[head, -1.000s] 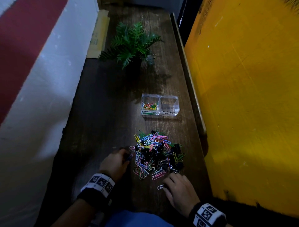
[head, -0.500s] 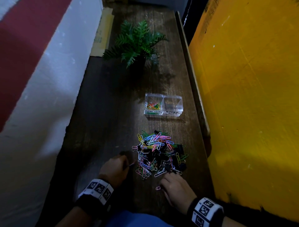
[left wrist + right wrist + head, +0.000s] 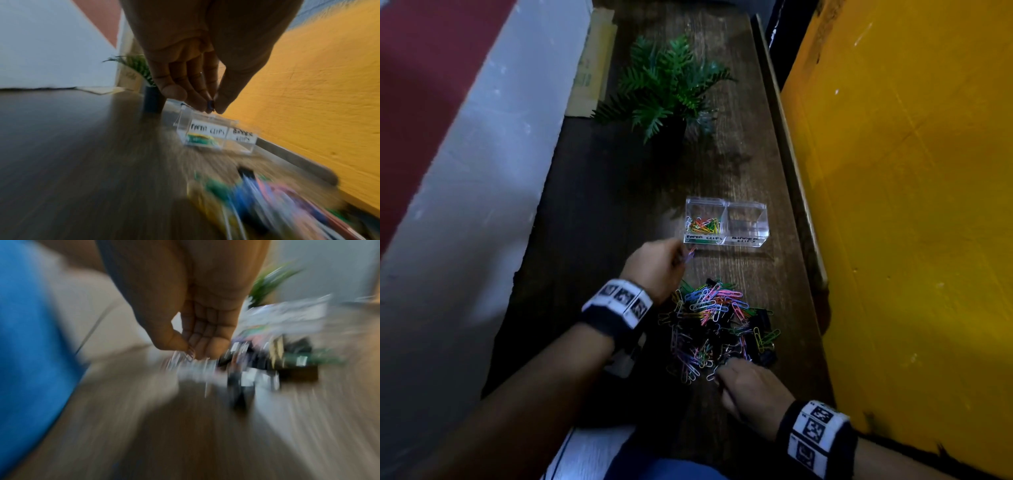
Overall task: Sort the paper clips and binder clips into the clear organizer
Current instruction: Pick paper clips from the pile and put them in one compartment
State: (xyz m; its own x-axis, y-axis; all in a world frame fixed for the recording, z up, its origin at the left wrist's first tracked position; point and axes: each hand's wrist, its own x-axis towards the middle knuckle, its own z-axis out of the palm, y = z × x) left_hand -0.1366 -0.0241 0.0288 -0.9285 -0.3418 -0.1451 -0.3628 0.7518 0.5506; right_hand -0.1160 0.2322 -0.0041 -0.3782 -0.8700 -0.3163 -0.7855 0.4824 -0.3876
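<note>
Two hands: left hand [image 3: 658, 265], right hand [image 3: 751, 385]. One clear organizer [image 3: 726, 222] with two compartments, each bearing one handwritten label. One heap of mixed clips [image 3: 719, 325] on the tabletop [image 3: 599, 212], too many and too tangled to count; coloured paper clips plainly outnumbering the black binder clips [image 3: 763, 322]. A small cluster of paper clips [image 3: 703, 224] in the left compartment, number unclear. One potted plant [image 3: 667, 92]. Two marker wristbands, one per wrist.

Dark wooden table [image 3: 599, 205] carries clear organizer [image 3: 726, 224], clip pile [image 3: 717, 325], potted plant [image 3: 667, 82]
</note>
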